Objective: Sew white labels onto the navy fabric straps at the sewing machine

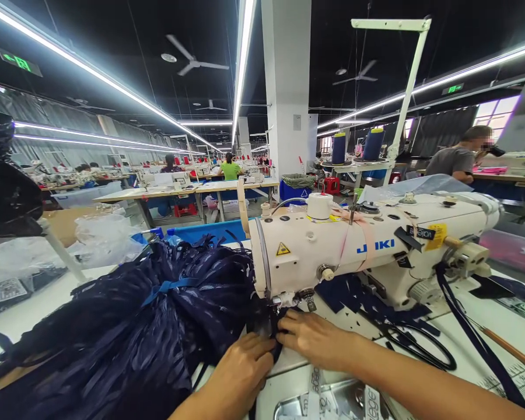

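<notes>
Just in front of the sewing machine [310,251], my left hand [247,364] has its fingers curled over a narrow dark fabric strip [276,350]. On the other side of the strip, close below the needle area, my right hand [312,341] pinches it with bent fingers. The presser foot and needle are partly hidden by the machine head and the dark cloth. Left of my hands spreads a big bundle of navy fabric strips [210,309], bound with a blue tie [170,286].
Black-handled scissors [420,344] lie right of my right forearm among navy scraps [345,294]. A metal tray [341,396] with printed label tapes sits at the front edge. Thread cones [371,144] stand behind the machine. A co-worker [455,154] sits at the far right.
</notes>
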`<state>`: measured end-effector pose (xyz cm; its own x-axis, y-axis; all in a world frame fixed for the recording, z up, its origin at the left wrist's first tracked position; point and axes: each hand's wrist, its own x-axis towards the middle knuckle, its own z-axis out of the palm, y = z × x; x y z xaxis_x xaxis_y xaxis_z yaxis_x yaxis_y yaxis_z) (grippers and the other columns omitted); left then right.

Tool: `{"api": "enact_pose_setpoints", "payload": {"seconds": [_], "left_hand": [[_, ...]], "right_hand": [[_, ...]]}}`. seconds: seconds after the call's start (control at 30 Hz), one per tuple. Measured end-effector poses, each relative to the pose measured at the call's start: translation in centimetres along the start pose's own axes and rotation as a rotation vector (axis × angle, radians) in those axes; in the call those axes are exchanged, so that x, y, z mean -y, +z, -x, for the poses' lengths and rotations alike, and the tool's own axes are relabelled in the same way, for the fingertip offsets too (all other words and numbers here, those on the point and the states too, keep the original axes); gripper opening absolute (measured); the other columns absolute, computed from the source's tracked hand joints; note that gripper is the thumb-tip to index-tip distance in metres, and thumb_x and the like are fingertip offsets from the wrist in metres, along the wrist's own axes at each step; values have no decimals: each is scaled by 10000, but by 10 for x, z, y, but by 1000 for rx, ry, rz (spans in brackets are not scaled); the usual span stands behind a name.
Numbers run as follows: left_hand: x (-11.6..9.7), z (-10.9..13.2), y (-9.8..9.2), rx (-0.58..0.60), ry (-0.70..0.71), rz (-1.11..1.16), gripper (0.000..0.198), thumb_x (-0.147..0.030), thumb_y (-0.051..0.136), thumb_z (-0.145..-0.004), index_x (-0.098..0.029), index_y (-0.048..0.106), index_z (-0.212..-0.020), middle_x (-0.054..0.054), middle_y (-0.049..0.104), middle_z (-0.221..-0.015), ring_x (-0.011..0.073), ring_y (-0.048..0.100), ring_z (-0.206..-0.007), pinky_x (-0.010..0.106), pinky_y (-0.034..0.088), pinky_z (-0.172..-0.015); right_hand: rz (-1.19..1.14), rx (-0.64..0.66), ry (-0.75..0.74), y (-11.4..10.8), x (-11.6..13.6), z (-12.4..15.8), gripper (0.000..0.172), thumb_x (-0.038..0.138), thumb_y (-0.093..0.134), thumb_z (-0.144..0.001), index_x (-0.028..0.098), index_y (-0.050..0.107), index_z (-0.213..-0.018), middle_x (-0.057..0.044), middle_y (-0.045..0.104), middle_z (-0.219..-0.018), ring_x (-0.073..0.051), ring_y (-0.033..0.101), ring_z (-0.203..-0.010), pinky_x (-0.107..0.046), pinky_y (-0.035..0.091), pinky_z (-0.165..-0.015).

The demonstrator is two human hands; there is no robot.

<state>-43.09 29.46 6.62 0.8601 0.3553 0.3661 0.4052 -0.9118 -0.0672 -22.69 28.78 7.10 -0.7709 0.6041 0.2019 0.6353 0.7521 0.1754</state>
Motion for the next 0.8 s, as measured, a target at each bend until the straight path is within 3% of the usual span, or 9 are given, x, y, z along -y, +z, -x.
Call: {"api": "enact_pose_setpoints", "payload": {"seconds": [0.23,0.5,0.8], "left_hand": [[-9,-21,30,-129,-131,-149,239,45,463,-634,-159,557,-716,54,680,-832,177,635,-772,316,529,-770],[-10,-25,35,-154,-151,-194,265,58,441,-617,-155,553,-726,72,685,-885,185,643,-808,319,534,-773],[-10,-30,41,-177,-169,-260,288,72,429,-572,-148,557,-706,69,689,-844,179,646,-754,310,530,-744]], "right_hand": [[-98,-48,79,11,-13,2,307,30,416,-795,118,561,-1050,-95,569,-1121,-208,539,-968,-310,473,-804],[-160,-34,130,11,-16,3,370,25,386,-805,110,541,-1129,-121,526,-1222,-232,533,-1050,-348,456,-873],[-126,-64,136,19,-19,3,398,14,370,-794,86,536,-1148,-137,555,-1181,-237,540,-1044,-363,446,-888]]}}
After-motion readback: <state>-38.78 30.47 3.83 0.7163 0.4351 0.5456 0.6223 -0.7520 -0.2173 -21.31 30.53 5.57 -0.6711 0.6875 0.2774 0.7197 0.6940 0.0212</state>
